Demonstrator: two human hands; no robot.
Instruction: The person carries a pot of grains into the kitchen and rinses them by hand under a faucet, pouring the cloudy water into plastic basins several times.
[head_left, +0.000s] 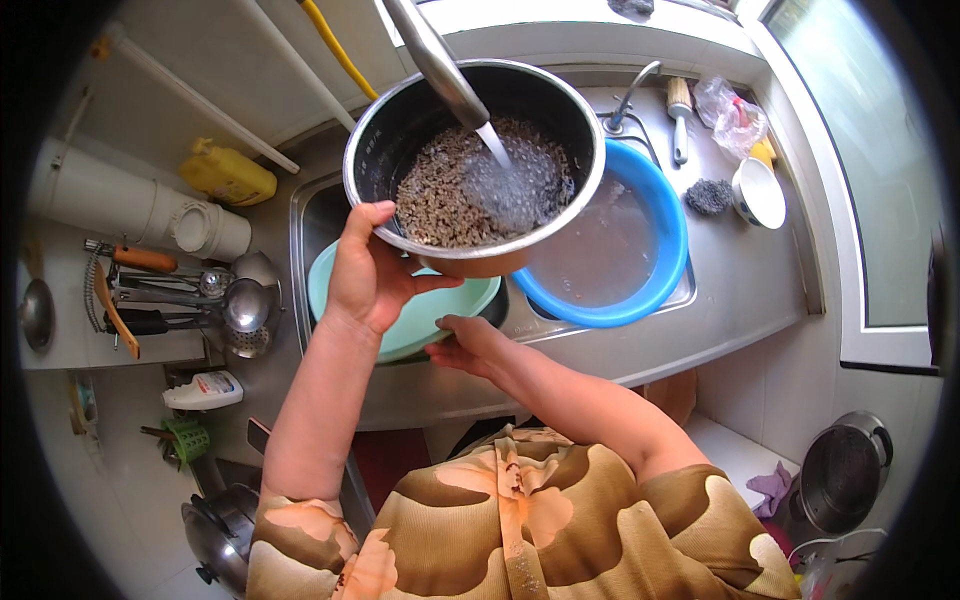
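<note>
My left hand (367, 274) grips the near-left rim of a rice cooker inner pot (358, 161), thumb over the edge and fingers beneath. Brownish mixed grains (435, 191) lie inside, and water from a metal faucet (442, 67) runs onto them, raising bubbles. Below the pot, a light green plastic basin (405, 326) sits in the left sink bowl, partly hidden. My right hand (472, 345) is at that basin's near-right rim, thumb above and fingers below it. A blue basin (675, 247) with cloudy water stands in the right sink bowl.
On the steel counter at right are a brush (679, 120), a steel-wool scrubber (709, 196), a white bowl (759, 193) and a plastic bag (731, 112). A yellow bottle (229, 174), hanging ladles (246, 304) and a white spray bottle (202, 391) are at left.
</note>
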